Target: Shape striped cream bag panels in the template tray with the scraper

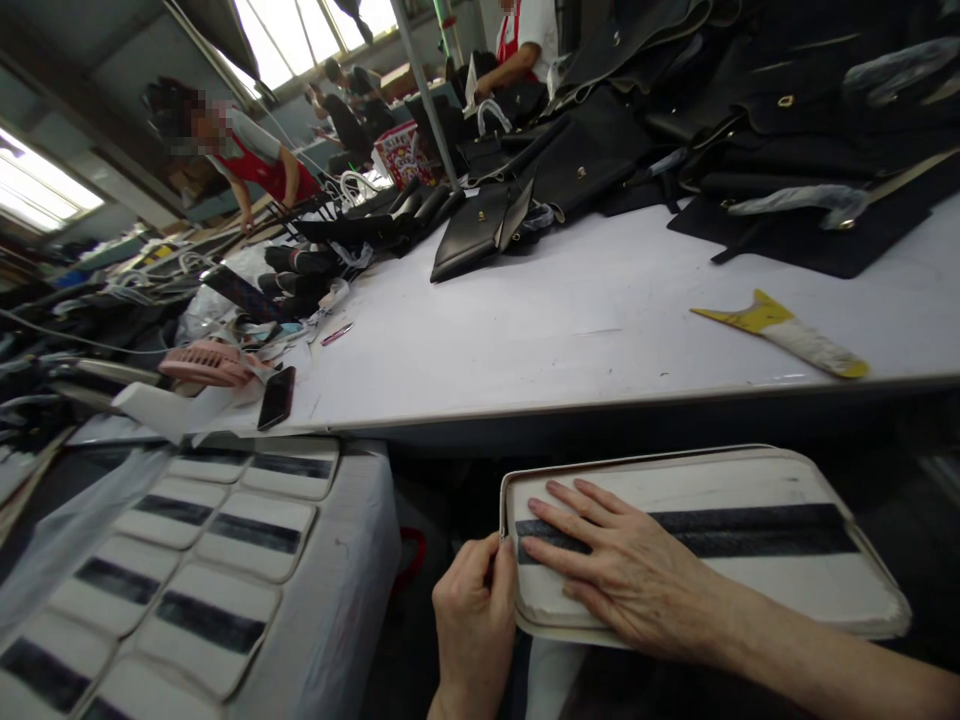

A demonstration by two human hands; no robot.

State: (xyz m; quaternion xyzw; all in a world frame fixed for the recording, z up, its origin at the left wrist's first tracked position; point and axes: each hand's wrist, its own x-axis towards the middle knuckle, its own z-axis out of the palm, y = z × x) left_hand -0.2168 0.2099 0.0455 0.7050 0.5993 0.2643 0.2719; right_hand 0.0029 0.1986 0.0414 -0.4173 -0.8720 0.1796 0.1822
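Note:
A cream panel (pixel 780 585) with rounded corners and a black strip (pixel 757 530) across it lies below the table's front edge. It looks like a bag part with a raised border, though I cannot tell its exact kind. My right hand (pixel 622 570) rests flat on its left half, fingers spread over the strip. At the panel's left edge, the fingers of my left hand (pixel 476 600) are closed on the border near the upper left corner. What supports the panel from below is mostly hidden.
Similar panels (pixel 217 620) cover a stand at left. On the white table (pixel 525 350) lie a yellow scraper-like tool (pixel 780 330), a phone (pixel 277 398), a pink fan (pixel 206 362), a pen (pixel 337 334) and black leather bags (pixel 480 230). People (pixel 262 165) in red aprons work beyond.

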